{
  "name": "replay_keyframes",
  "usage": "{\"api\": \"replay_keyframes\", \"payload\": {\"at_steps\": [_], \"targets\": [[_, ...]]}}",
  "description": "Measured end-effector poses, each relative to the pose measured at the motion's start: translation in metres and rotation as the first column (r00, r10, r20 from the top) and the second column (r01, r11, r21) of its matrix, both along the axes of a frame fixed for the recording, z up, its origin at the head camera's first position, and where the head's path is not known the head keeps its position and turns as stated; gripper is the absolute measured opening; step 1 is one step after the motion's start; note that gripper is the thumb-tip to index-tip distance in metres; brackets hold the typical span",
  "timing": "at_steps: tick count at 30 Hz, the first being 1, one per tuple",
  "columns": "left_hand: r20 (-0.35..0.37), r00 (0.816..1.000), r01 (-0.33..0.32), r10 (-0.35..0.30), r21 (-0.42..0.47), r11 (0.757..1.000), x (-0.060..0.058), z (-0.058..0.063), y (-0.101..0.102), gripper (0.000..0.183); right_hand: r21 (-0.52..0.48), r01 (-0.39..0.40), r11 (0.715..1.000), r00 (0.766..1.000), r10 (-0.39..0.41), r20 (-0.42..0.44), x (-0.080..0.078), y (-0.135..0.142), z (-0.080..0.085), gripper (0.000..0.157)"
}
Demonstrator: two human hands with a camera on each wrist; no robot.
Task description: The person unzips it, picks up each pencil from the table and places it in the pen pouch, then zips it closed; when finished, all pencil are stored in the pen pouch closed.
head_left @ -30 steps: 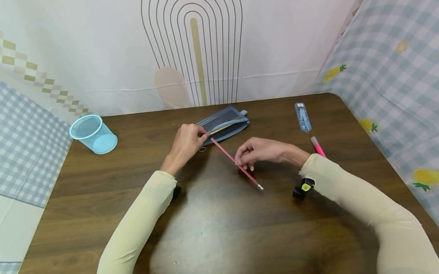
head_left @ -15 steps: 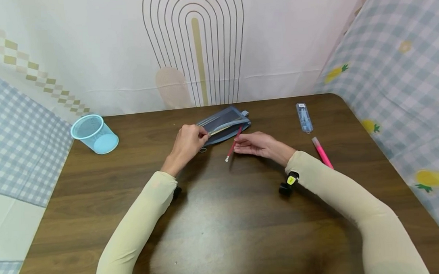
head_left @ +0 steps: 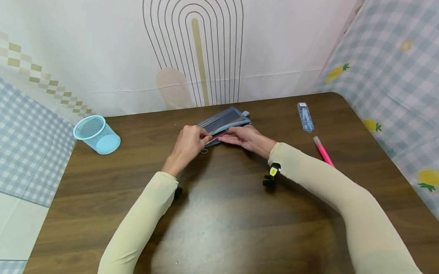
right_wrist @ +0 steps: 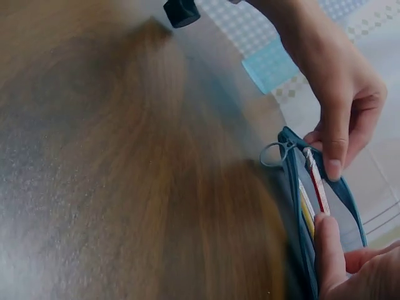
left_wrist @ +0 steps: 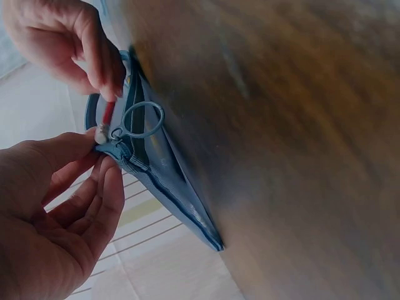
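Observation:
A blue see-through zip pouch (head_left: 224, 117) lies near the table's back edge, its mouth spread apart. My left hand (head_left: 191, 144) pinches the pouch's edge at the zipper end, beside the pull ring (left_wrist: 143, 119). My right hand (head_left: 245, 137) holds a red pencil (right_wrist: 317, 185) between thumb and fingers, at the mouth of the pouch. The pencil's eraser end (left_wrist: 102, 134) points toward my left fingers, within the opening. Its other end is hidden by my right hand. A yellow strip (right_wrist: 307, 214) shows inside the pouch, alongside the red pencil.
On the left of the table, a light blue mesh pencil cup (head_left: 97, 135) is tilted. A clear blue case (head_left: 305, 117) lies at the back right, with a pink marker (head_left: 323, 152) in front of it, partly behind my right sleeve.
My right hand has moved left to the pouch, turning the red pencil so it lies along the opening. The left hand keeps its grip on the pouch edge.

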State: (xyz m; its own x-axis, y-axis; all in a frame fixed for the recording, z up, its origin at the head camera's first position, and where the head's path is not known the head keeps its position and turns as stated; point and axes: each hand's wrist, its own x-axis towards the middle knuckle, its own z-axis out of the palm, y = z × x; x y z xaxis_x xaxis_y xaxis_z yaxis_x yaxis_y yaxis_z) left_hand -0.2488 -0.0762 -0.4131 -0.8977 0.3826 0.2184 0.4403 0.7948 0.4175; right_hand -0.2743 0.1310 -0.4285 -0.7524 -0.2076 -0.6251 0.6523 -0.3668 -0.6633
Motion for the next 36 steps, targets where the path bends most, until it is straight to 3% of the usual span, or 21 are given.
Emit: {"api": "replay_keyframes", "payload": {"at_steps": [10,13,15,19,22,25,29,32,36], "targets": [[0.026,0.999,0.021,-0.020,-0.017,1.000,0.000,-0.002,0.002,0.014,0.052,0.001,0.999,1.000,-0.001,-0.016,0.006,-0.010,0.000,0.038],[0.039,0.998,0.040,-0.039,-0.019,0.999,0.000,-0.003,0.002,0.015,0.149,-0.095,0.984,0.990,0.109,-0.091,0.014,-0.011,0.001,0.035],[0.040,0.998,0.052,-0.052,-0.019,0.998,-0.001,-0.005,0.001,0.015,0.254,-0.189,0.949,0.959,0.234,-0.159,0.023,-0.012,0.002,0.031],[0.028,0.994,0.102,-0.102,-0.004,0.995,-0.001,-0.004,-0.006,0.016,0.441,-0.318,0.839,0.852,0.457,-0.256,0.039,-0.011,0.006,0.028],[0.045,0.987,0.155,-0.154,-0.009,0.988,0.001,-0.001,-0.018,0.016,0.527,-0.356,0.772,0.785,0.553,-0.279,0.047,-0.008,0.009,0.027],[0.051,0.978,0.207,-0.204,-0.074,0.976,0.005,0.001,-0.030,0.021,0.589,-0.370,0.718,0.735,0.614,-0.287,0.051,-0.001,0.013,0.027],[-0.026,0.962,0.256,-0.270,-0.243,0.936,0.010,-0.001,-0.035,0.028,0.626,-0.359,0.692,0.716,0.634,-0.291,0.052,0.004,0.015,0.026],[-0.111,0.945,0.250,-0.306,-0.355,0.901,0.013,-0.006,-0.034,0.022,0.643,-0.342,0.685,0.701,0.642,-0.311,0.053,0.005,0.015,0.025],[-0.185,0.934,0.213,-0.307,-0.401,0.891,0.016,-0.012,-0.034,0.011,0.720,-0.283,0.634,0.625,0.691,-0.363,0.053,-0.003,0.011,0.023]]}}
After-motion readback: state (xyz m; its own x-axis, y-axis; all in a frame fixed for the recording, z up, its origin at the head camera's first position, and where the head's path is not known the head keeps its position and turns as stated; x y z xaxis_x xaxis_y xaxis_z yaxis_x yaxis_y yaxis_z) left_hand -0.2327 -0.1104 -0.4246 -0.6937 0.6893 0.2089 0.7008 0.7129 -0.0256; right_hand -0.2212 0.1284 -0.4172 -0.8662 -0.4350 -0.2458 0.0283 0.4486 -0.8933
